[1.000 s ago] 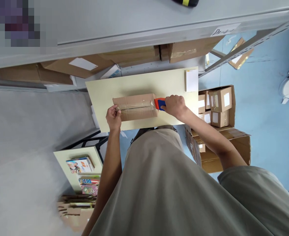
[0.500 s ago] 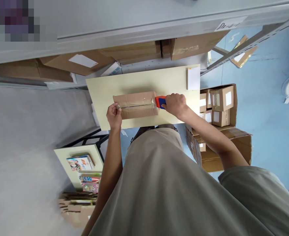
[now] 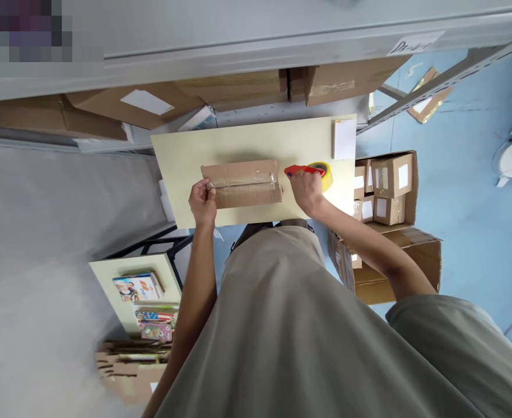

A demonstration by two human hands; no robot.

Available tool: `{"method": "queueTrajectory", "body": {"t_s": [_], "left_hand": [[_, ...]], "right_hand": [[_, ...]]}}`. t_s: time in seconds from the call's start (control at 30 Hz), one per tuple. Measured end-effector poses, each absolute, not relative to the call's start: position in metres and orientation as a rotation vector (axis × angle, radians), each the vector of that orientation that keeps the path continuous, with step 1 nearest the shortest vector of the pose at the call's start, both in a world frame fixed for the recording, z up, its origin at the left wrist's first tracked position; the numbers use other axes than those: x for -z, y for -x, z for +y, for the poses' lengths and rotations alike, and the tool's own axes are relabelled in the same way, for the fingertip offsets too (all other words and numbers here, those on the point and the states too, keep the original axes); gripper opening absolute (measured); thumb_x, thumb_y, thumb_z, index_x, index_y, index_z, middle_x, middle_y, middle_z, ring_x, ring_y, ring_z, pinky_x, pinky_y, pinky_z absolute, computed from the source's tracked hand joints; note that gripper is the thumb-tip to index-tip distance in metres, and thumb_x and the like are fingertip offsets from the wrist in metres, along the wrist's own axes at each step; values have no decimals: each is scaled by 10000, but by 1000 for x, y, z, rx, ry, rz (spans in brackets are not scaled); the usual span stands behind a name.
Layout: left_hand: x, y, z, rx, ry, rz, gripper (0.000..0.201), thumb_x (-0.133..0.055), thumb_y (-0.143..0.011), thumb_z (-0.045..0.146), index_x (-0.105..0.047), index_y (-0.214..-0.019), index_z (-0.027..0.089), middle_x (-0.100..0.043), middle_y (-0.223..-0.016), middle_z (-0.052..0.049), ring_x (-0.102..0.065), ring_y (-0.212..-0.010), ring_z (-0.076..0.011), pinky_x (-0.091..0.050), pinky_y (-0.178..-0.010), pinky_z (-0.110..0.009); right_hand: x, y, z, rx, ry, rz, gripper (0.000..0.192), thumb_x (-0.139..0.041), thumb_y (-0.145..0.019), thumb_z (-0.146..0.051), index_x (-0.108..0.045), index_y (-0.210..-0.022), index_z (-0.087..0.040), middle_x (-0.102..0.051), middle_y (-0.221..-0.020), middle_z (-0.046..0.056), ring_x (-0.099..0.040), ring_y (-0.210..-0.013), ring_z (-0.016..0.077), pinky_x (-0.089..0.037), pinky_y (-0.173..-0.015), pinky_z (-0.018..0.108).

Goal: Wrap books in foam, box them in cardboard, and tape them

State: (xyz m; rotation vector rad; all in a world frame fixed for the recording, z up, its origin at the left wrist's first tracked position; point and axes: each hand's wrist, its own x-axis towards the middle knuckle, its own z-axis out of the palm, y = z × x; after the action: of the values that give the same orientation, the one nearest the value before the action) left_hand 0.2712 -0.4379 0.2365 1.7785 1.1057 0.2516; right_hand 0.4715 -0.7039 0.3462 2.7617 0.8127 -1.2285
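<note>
A long brown cardboard box (image 3: 245,195) lies on the pale yellow tabletop (image 3: 181,152), with clear tape running along its middle seam. My left hand (image 3: 202,203) grips the box's left end, thumb and fingers closed near the end of the tape. Just beyond the box's right end, my right hand (image 3: 307,190) is wrapped around a red tape dispenser (image 3: 299,170) that carries a yellow-rimmed tape roll (image 3: 327,177). The dispenser is apart from the box.
A white pad (image 3: 345,139) lies at the table's far right corner. Large cartons (image 3: 234,90) fill the shelf behind. On the floor at right, an open carton (image 3: 408,215) holds several small boxes (image 3: 393,177). Books (image 3: 138,286) lie on a low table at left.
My right hand has drawn the tape dispenser off the box's right end and turned it, so the tape roll now shows. My left hand has stayed at the left end.
</note>
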Motion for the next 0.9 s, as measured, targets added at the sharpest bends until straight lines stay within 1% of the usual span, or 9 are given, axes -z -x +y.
{"method": "queueTrajectory", "body": {"t_s": [0.13, 0.23, 0.3, 0.37, 0.43, 0.53, 0.67, 0.77, 0.9], "left_hand": [[-232, -270, -440, -250, -1723, 1084, 506, -828, -997, 467, -605, -1392, 242, -786, -1361, -148, -761, -1339, -271, -577, -1232, -448], [-229, -269, -440, -272, -1673, 1163, 559, -844, -970, 448, -601, -1426, 235, -796, -1368, -152, -779, -1292, -257, -598, -1184, -411], [-229, -268, -437, -247, -1671, 1207, 475, -837, -951, 463, -676, -1320, 212, -816, -1316, -142, -789, -1253, -260, -615, -1139, -381], [-232, -267, -434, -176, -1693, 1198, 397, -819, -940, 513, -741, -1171, 200, -843, -1201, -111, -798, -1184, -264, -632, -1083, -362], [-237, -266, -431, -118, -1724, 1169, 379, -813, -923, 552, -773, -1060, 200, -854, -1076, -78, -799, -1098, -261, -643, -1022, -352], [-247, -268, -427, -96, -1775, 1110, 349, -823, -898, 542, -797, -978, 203, -851, -977, -59, -795, -1013, -257, -640, -960, -345], [-262, -275, -414, -140, -1860, 1027, 308, -801, -905, 502, -824, -981, 204, -853, -954, -56, -793, -919, -245, -629, -876, -323], [-269, -278, -399, -198, -1893, 974, 252, -793, -900, 441, -830, -1002, 214, -838, -898, -36, -768, -834, -213, -610, -810, -287], [-262, -271, -392, -224, -1872, 994, 72, -791, -857, 298, -778, -863, 227, -829, -842, -23, -787, -833, -219, -621, -843, -300]], "right_hand": [[-334, -474, -729, 1114, -2891, 464, 736, -459, -1148, -686, -679, -1428, -42, -812, -1200, 342, -783, -1154, 436, -549, -875, 448], [-323, -471, -743, 1301, -3247, 257, 869, -462, -1066, -909, -674, -1345, -114, -832, -1028, 250, -804, -1040, 387, -588, -824, 409], [-312, -464, -742, 1581, -3558, 97, 877, -481, -995, -1002, -692, -1218, -180, -800, -866, 135, -789, -882, 311, -607, -756, 385], [-301, -454, -734, 1742, -3819, -164, 831, -506, -959, -1030, -687, -1052, -224, -738, -761, 52, -744, -768, 248, -615, -702, 361], [-294, -448, -723, 1788, -3948, -431, 779, -572, -935, -1019, -652, -923, -244, -698, -720, 19, -712, -729, 213, -617, -674, 339], [-295, -445, -711, 1801, -3969, -646, 738, -675, -905, -985, -607, -846, -252, -667, -695, 13, -690, -710, 199, -608, -643, 324], [-307, -447, -704, 1519, -4079, -606, 738, -696, -883, -983, -528, -802, -269, -613, -689, -7, -636, -695, 176, -565, -627, 301], [-311, -442, -698, 1225, -4221, -428, 732, -636, -907, -989, -550, -855, -263, -652, -777, 0, -650, -761, 174, -570, -677, 289], [-301, -424, -686, 1080, -4260, -236, 720, -599, -931, -979, -573, -908, -260, -696, -848, 22, -690, -846, 195, -608, -754, 311]]}}
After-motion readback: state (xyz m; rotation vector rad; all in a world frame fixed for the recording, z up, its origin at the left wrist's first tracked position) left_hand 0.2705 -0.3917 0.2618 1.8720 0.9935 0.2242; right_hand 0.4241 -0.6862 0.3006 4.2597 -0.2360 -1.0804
